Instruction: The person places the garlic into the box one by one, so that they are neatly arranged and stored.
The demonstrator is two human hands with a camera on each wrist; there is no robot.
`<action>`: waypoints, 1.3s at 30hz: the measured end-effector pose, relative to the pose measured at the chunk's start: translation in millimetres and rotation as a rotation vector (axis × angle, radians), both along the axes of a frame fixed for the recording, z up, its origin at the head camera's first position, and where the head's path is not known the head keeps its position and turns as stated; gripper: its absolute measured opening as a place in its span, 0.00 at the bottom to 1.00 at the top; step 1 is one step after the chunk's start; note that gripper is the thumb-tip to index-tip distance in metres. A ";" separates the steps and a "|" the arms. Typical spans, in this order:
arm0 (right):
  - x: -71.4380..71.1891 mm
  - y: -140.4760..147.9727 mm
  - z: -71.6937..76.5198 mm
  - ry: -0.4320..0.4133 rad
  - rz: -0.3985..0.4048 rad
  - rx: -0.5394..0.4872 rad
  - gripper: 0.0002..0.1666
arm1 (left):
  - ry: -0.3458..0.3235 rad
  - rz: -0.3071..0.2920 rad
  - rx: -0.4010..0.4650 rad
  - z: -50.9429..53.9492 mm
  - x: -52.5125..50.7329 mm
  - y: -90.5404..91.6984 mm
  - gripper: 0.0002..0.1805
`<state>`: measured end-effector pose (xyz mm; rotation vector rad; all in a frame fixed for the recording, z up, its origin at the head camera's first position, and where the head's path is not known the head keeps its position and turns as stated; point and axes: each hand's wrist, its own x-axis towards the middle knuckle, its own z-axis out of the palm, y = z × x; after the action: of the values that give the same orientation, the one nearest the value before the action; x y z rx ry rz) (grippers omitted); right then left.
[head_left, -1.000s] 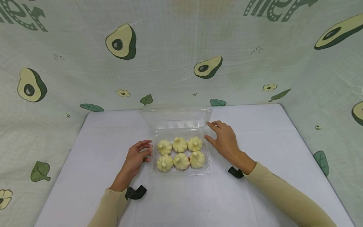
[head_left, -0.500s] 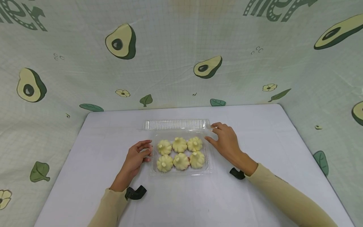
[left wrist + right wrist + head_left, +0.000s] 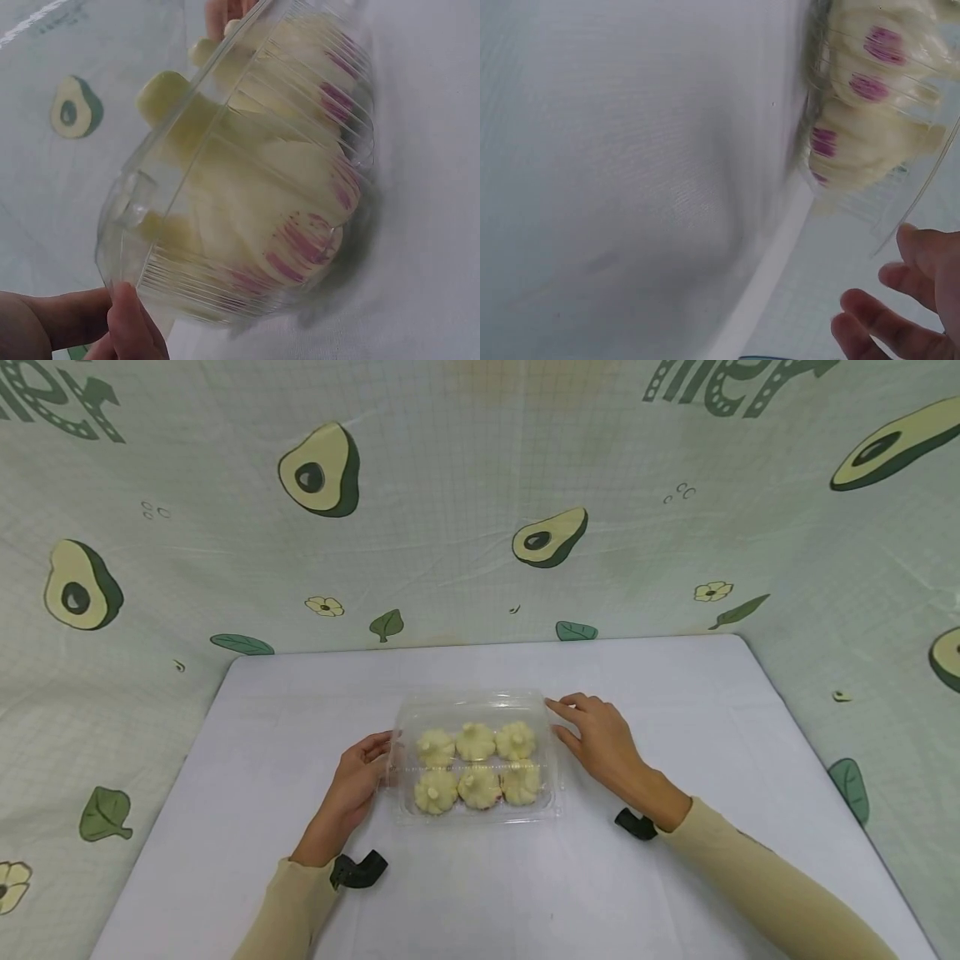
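A clear plastic clamshell container (image 3: pixel 480 817) stands on the table, with several pale garlic bulbs (image 3: pixel 478 786) in two rows in it. Its clear lid (image 3: pixel 472 702) leans forward over the bulbs, partly folded down. At the container's left side, my left hand (image 3: pixel 358 777) pinches the rim near a corner; some of its fingertips show through the plastic. My right hand (image 3: pixel 600 735) is at the lid's right edge, fingers extended. In the right wrist view one fingertip (image 3: pixel 907 234) touches that edge, and the other fingers are spread apart. Purple marks show on the bulbs in both wrist views.
White cloth covers the table (image 3: pixel 480 893). Behind it and at both sides hangs a pale curtain (image 3: pixel 450 568) printed with avocados and leaves. Black wrist mounts (image 3: pixel 360 869) sit at both sleeves.
The lid has swung from leaning back behind the container to forward over the bulbs. My right hand has shifted slightly right and nearer. The left hand stays at the container's left side.
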<state>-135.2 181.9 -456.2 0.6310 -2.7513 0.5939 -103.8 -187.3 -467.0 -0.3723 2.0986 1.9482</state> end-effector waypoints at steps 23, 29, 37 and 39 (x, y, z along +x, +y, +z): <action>10.4 3.6 -5.1 -0.019 0.025 0.108 0.25 | -0.046 0.034 0.138 1.2 -1.8 -2.6 0.28; 11.8 4.1 -6.4 -0.055 0.028 0.128 0.28 | -0.043 0.033 0.122 0.8 -1.5 -2.1 0.25; 14.7 4.3 -5.4 -0.050 0.025 0.128 0.28 | -0.023 -0.001 0.092 -1.8 -0.4 -2.8 0.26; 16.2 4.5 -4.5 -0.051 0.021 0.128 0.28 | -0.011 -0.008 0.088 -2.8 -0.3 -2.7 0.26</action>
<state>-119.0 186.4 -460.7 0.6821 -2.8516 0.4469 -104.2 -189.9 -469.7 -0.3564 1.9964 2.0210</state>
